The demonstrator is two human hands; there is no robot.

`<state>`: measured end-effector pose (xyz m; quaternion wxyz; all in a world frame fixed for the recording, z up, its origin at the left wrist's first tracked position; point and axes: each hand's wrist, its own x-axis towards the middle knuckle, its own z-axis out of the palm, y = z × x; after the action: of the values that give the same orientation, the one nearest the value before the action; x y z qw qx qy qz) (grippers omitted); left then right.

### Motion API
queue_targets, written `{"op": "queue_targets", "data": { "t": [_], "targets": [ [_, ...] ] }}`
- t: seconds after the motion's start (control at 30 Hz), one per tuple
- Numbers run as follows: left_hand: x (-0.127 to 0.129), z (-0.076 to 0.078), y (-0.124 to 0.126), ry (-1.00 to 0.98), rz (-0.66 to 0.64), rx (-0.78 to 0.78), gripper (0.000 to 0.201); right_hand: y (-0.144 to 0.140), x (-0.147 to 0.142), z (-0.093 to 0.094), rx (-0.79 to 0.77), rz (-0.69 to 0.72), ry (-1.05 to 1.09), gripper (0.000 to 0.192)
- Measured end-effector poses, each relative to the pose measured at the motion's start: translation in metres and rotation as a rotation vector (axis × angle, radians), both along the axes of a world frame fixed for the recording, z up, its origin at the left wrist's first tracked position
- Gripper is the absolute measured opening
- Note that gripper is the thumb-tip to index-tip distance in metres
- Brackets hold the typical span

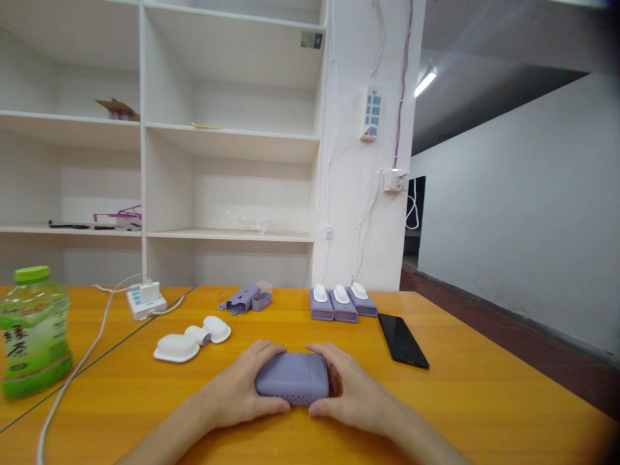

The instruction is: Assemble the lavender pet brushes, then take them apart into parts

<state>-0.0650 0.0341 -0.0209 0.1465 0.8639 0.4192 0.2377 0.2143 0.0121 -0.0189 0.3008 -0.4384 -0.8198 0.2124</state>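
Left hand [241,387] and right hand [349,389], fingers clamped on a purple case [292,377] resting, apparently, on the orange worktop [484,387]; black phone [402,340] nearby.

Your left hand [242,387] and right hand [351,391] clasp a purple case [293,376] from both sides on the orange table [484,394]. Beyond your right hand lies a black phone [402,340], with three purple-and-white units [341,303] behind it. Beyond your left hand sit white plastic shells [191,339]; far left stands a green tea bottle [33,329].
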Motion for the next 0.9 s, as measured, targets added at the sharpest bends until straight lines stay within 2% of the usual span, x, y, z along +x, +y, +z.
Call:
{"op": "queue_targets", "data": {
  "t": [0.1,0.2,0.27,0.33,0.43,0.47,0.5,0.57,0.7,0.9],
  "targets": [
    [0.017,0.000,-0.007,-0.092,-0.064,0.020,0.074,-0.002,0.002,0.009,0.087,-0.028,-0.198,0.085],
    [0.030,0.002,-0.010,-0.121,-0.128,0.028,0.068,-0.004,0.004,0.017,0.157,-0.155,-0.368,0.090],
    [0.027,0.006,-0.004,-0.087,-0.127,0.082,0.059,-0.006,0.004,0.020,0.190,-0.229,-0.429,0.092],
    [0.013,0.012,0.008,-0.023,-0.036,0.206,0.044,-0.006,0.005,0.021,0.211,-0.233,-0.434,0.092],
    [-0.025,0.020,0.032,0.196,0.300,0.376,0.037,-0.006,0.005,0.020,0.173,-0.129,-0.349,0.095],
    [-0.040,0.022,0.039,0.291,0.462,0.374,0.038,-0.006,0.005,0.019,0.152,-0.101,-0.321,0.094],
    [-0.055,0.023,0.045,0.312,0.556,0.361,0.040,-0.005,0.004,0.017,0.136,-0.087,-0.299,0.093],
    [-0.079,0.023,0.055,0.339,0.663,0.326,0.047,-0.004,0.003,0.014,0.131,-0.093,-0.284,0.090],
    [-0.100,0.013,0.066,0.385,0.719,0.247,0.052,-0.001,-0.001,0.011,0.187,-0.120,-0.309,0.085],
    [-0.097,-0.003,0.076,0.436,0.604,0.230,0.052,-0.003,-0.002,0.014,0.206,-0.224,-0.307,0.064]
  ]
}}
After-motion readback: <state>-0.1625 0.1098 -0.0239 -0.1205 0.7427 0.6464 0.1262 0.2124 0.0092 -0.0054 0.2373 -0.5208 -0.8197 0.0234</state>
